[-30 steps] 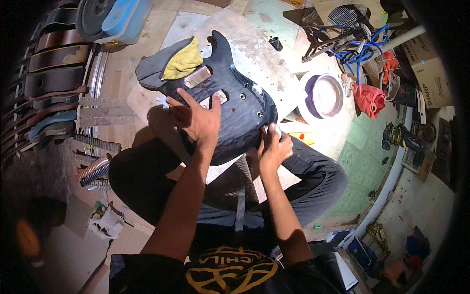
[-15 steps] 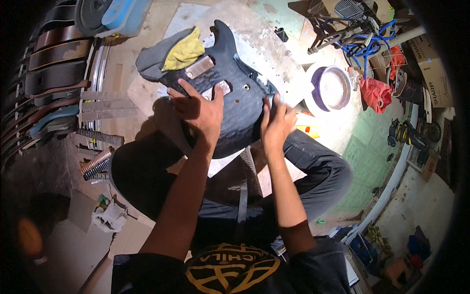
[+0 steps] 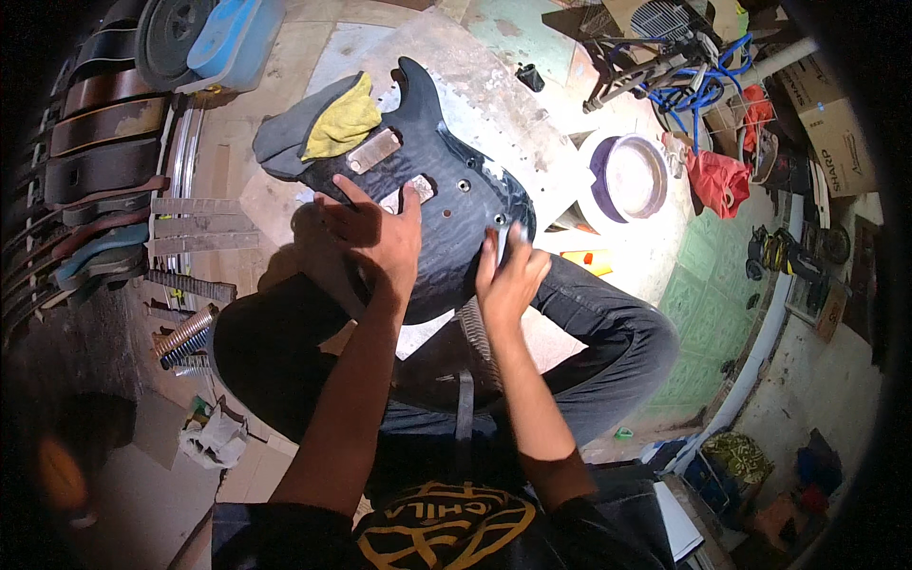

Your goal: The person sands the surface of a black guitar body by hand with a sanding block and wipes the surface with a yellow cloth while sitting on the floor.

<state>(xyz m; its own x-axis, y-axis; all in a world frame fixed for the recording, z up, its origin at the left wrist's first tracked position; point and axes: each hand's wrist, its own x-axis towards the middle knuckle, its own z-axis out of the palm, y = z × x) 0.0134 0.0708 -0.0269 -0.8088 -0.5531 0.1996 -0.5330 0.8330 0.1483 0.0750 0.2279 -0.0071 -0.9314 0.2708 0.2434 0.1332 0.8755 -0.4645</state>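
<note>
A dark grey electric guitar body (image 3: 432, 252) rests across my lap, its horn pointing away from me. It has two pickup cavities and several drilled holes. My left hand (image 3: 385, 237) lies spread on the top, fingers near the closer cavity, steadying the body. My right hand (image 3: 513, 275) is closed at the right edge, near a hole, pinching a small pale piece (image 3: 502, 244) whose kind I cannot make out. Glossy dark patches and pale streaks show along the edge above it. A yellow and grey cloth (image 3: 342, 119) is draped over the far left of the body.
A round purple-rimmed basin (image 3: 638, 179) stands to the right, beside an orange item (image 3: 589, 260). Many curved guitar parts (image 3: 106, 133) are stacked at the left, near a blue plastic tub (image 3: 228, 43). A red cloth (image 3: 718, 180) and blue cable (image 3: 698, 90) lie far right.
My right hand has slid along the guitar body's right edge, toward me and slightly left. The body has shifted a little; my left hand stays spread on it.
</note>
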